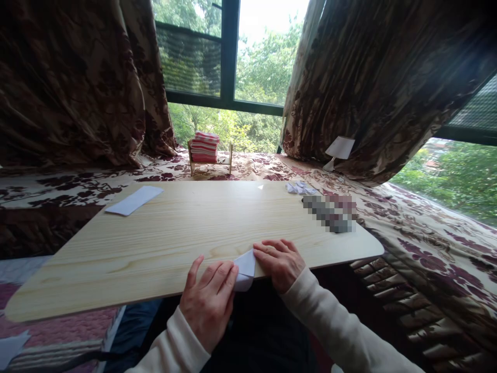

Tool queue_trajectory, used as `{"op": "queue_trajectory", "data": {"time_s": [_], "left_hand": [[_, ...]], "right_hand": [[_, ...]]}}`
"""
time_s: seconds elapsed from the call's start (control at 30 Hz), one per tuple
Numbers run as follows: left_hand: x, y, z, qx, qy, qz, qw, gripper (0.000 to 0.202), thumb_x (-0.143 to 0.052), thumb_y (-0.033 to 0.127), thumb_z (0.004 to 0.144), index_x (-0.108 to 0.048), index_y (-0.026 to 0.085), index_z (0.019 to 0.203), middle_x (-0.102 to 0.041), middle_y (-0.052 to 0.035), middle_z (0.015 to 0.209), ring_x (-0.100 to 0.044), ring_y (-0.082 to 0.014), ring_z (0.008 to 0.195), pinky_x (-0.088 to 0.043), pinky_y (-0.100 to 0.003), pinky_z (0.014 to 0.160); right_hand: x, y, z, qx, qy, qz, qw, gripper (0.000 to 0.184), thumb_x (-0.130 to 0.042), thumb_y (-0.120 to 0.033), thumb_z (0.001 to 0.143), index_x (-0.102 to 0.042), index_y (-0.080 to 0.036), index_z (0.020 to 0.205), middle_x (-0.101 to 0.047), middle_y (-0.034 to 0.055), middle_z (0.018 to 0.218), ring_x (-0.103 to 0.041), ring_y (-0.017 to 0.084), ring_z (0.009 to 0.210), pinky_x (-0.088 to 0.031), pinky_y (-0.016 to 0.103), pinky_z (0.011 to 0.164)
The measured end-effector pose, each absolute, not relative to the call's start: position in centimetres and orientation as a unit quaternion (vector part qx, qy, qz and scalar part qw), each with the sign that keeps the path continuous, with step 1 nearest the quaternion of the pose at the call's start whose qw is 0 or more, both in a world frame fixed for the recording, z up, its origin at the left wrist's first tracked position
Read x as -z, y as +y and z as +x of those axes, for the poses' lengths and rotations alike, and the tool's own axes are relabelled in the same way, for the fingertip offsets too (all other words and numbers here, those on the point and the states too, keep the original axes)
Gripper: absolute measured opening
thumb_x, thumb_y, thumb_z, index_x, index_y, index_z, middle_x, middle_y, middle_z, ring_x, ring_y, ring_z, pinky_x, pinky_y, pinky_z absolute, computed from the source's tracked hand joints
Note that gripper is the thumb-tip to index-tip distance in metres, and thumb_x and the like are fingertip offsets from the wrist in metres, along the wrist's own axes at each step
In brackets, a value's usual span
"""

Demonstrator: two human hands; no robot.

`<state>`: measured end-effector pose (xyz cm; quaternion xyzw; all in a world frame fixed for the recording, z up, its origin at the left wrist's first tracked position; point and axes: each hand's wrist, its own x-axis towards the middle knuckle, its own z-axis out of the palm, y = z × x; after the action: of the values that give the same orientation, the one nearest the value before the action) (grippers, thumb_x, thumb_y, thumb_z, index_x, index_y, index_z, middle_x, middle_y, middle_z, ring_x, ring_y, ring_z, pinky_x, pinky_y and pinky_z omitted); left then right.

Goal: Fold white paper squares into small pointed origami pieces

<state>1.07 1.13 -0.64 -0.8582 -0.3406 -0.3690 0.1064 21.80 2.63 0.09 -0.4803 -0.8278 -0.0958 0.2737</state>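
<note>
A small piece of folded white paper [245, 264] lies at the front edge of the wooden table, its lower part hanging over the edge. My left hand [209, 298] grips its left side, with the fingers pressed together on top and the thumb hidden. At the paper's upper right corner, my right hand [280, 263] holds it with closed fingertips; that thumb is hidden as well. A diagonal fold shows on the paper between both hands.
On the table [174, 233] lie a white paper strip [135, 200], several small folded paper pieces [301, 187], a tiny white scrap [260, 187] and a pixelated object [329, 213]. Behind stand a rack with striped folded cloths [205, 147] and a small lamp [340, 148].
</note>
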Motion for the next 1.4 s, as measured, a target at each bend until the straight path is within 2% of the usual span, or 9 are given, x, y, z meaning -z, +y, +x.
{"op": "queue_trajectory", "data": {"time_s": [0.17, 0.27, 0.4, 0.63, 0.83, 0.93, 1.03, 1.23, 1.4], "left_hand": [[0.5, 1.1, 1.0, 0.379, -0.339, -0.856, 0.096, 0.032, -0.045, 0.016, 0.081, -0.056, 0.02, 0.111, -0.064, -0.0054, 0.105, -0.053, -0.0215, 0.099, -0.023, -0.05, 0.099], [0.7, 1.1, 1.1, 0.382, -0.343, -0.853, 0.09, 0.031, -0.044, 0.016, 0.081, -0.057, 0.02, 0.11, -0.064, -0.0052, 0.105, -0.053, -0.0215, 0.099, -0.023, -0.05, 0.099], [0.8, 1.3, 1.3, 0.379, -0.349, -0.852, 0.093, 0.029, -0.043, 0.016, 0.082, -0.058, 0.018, 0.106, -0.065, -0.0056, 0.101, -0.053, -0.0211, 0.097, -0.023, -0.049, 0.099], [-0.5, 1.5, -0.7, 0.339, -0.357, -0.867, 0.07, 0.027, -0.046, 0.02, 0.079, -0.06, 0.019, 0.103, -0.064, -0.0057, 0.1, -0.053, -0.0221, 0.096, -0.023, -0.05, 0.098], [-2.4, 3.3, -0.9, 0.34, -0.393, -0.854, -0.028, 0.022, -0.042, 0.021, 0.08, -0.064, 0.022, 0.08, -0.064, -0.0025, 0.082, -0.053, -0.0183, 0.082, -0.032, -0.041, 0.085], [-3.0, 4.9, 0.5, 0.282, -0.461, -0.84, -0.049, 0.021, -0.046, 0.026, 0.078, -0.062, 0.02, 0.066, -0.061, -0.0029, 0.071, -0.051, -0.0189, 0.077, -0.036, -0.036, 0.075], [-3.5, 5.9, 1.7, 0.223, -0.499, -0.836, -0.05, 0.017, -0.056, 0.033, 0.069, -0.058, 0.019, 0.06, -0.06, -0.0025, 0.069, -0.051, -0.0213, 0.077, -0.035, -0.037, 0.071], [-3.8, 6.3, 2.1, 0.171, -0.479, -0.858, -0.067, 0.014, -0.061, 0.031, 0.065, -0.058, 0.02, 0.056, -0.059, -0.0018, 0.069, -0.05, -0.022, 0.077, -0.035, -0.037, 0.068], [-3.7, 6.4, 1.9, 0.162, -0.475, -0.863, -0.062, 0.013, -0.062, 0.03, 0.065, -0.058, 0.02, 0.057, -0.06, -0.0014, 0.07, -0.05, -0.0214, 0.076, -0.035, -0.035, 0.067]], "right_hand": [[-1.8, 3.3, 23.0, 0.079, -0.818, -0.506, 0.261, 0.033, -0.042, -0.012, 0.072, -0.066, -0.02, 0.094, -0.067, 0.0028, 0.102, -0.052, 0.021, 0.099, -0.03, 0.035, 0.083], [-2.3, 2.2, 21.8, 0.093, -0.835, -0.459, 0.289, 0.038, -0.041, -0.012, 0.074, -0.061, -0.017, 0.106, -0.062, 0.0052, 0.111, -0.049, 0.021, 0.105, -0.029, 0.036, 0.086], [-0.6, 0.3, 19.6, 0.105, -0.845, -0.422, 0.311, 0.033, -0.04, -0.014, 0.081, -0.06, -0.021, 0.106, -0.063, 0.0013, 0.11, -0.049, 0.02, 0.105, -0.028, 0.034, 0.088], [0.6, -0.1, 18.9, 0.114, -0.835, -0.433, 0.321, 0.034, -0.04, -0.014, 0.079, -0.061, -0.018, 0.104, -0.063, 0.0023, 0.11, -0.051, 0.02, 0.101, -0.029, 0.033, 0.087], [0.1, 0.8, 19.3, 0.1, -0.843, -0.421, 0.319, 0.034, -0.04, -0.014, 0.076, -0.062, -0.018, 0.102, -0.063, 0.0024, 0.11, -0.053, 0.02, 0.099, -0.03, 0.033, 0.085], [-0.3, 1.5, 19.6, 0.074, -0.853, -0.42, 0.301, 0.035, -0.042, -0.013, 0.073, -0.062, -0.018, 0.102, -0.063, 0.0031, 0.11, -0.053, 0.02, 0.099, -0.032, 0.034, 0.083], [-1.0, 2.1, 19.9, 0.029, -0.861, -0.425, 0.278, 0.035, -0.046, -0.015, 0.069, -0.062, -0.019, 0.1, -0.062, 0.0035, 0.11, -0.053, 0.02, 0.098, -0.034, 0.033, 0.082], [-2.4, 4.2, 20.3, -0.05, -0.872, -0.437, 0.215, 0.014, -0.057, -0.02, 0.071, -0.066, -0.024, 0.082, -0.065, -0.0003, 0.096, -0.056, 0.016, 0.086, -0.038, 0.029, 0.077], [-4.4, 6.6, 20.3, -0.084, -0.876, -0.459, 0.12, 0.027, -0.072, -0.025, 0.061, -0.066, -0.02, 0.086, -0.062, 0.0035, 0.085, -0.054, 0.018, 0.08, -0.042, 0.028, 0.071]]}}
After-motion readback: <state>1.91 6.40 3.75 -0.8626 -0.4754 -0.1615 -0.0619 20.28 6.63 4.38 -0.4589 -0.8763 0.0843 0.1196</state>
